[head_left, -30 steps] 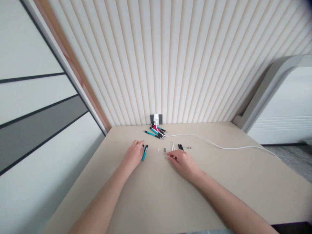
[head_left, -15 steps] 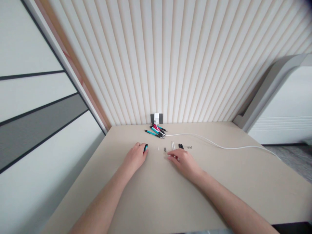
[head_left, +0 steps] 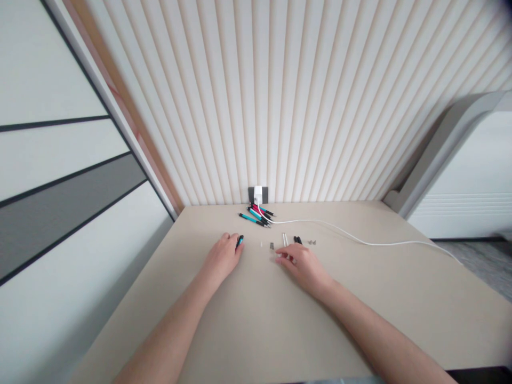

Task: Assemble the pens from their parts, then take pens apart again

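The left hand [head_left: 221, 257] lies low over the tabletop [head_left: 256, 325], fingers bent around a slim teal-and-black barrel [head_left: 240, 241] whose dark end protrudes beyond the thumb; whether the grip is closed on it cannot be told. The right hand [head_left: 299, 262] is curled, thumb and forefinger slightly parted, over the near ends of two thin white tubes [head_left: 285, 239]; contact cannot be confirmed. Just beyond that hand are rounded black sleeves [head_left: 298, 240], with small metallic-looking pieces [head_left: 312, 242] to their right. Between the hands lie small grey parts [head_left: 272, 246] and a pale sliver [head_left: 261, 244]. The tabletop is smooth, matt beige; a vertically ribbed cream wall panel [head_left: 276, 106] rises behind it.
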`<state>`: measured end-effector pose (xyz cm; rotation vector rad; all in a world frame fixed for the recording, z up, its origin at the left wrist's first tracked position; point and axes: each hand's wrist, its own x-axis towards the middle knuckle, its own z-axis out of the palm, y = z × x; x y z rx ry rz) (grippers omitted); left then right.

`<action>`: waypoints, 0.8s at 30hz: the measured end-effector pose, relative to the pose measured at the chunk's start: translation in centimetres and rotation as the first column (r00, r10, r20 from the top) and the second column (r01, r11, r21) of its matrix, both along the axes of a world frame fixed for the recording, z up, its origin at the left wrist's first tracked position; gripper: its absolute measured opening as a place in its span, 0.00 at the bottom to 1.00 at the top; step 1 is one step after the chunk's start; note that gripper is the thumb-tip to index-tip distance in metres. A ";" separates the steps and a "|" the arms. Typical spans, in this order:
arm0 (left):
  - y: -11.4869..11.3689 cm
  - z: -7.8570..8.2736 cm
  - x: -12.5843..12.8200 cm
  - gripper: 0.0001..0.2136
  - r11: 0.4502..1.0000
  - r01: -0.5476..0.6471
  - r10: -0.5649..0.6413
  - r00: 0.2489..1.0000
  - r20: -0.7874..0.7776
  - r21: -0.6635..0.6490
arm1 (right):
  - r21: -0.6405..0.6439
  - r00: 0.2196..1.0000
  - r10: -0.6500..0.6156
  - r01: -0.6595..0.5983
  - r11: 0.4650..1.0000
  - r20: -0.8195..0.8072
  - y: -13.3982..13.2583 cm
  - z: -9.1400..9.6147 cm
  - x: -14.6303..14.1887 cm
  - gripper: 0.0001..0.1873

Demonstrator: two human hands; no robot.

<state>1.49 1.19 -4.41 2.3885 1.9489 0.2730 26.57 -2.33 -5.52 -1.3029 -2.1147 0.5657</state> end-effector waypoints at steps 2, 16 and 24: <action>0.0 0.1 0.0 0.14 1.000 -0.009 0.009 1.000 0.000 0.005 | -0.003 1.000 0.000 0.000 1.000 -0.009 0.0 0.0 0.0 0.13; -2.6 1.0 4.0 0.13 0.836 0.507 -0.543 0.819 0.185 0.210 | -0.170 0.900 -0.154 0.091 0.981 -0.408 -0.2 -0.2 -1.0 0.19; -3.2 0.8 4.8 0.08 0.789 0.552 -0.598 0.791 0.128 0.272 | -0.278 0.843 -0.150 0.000 0.961 -0.517 -0.5 -0.5 -1.9 0.19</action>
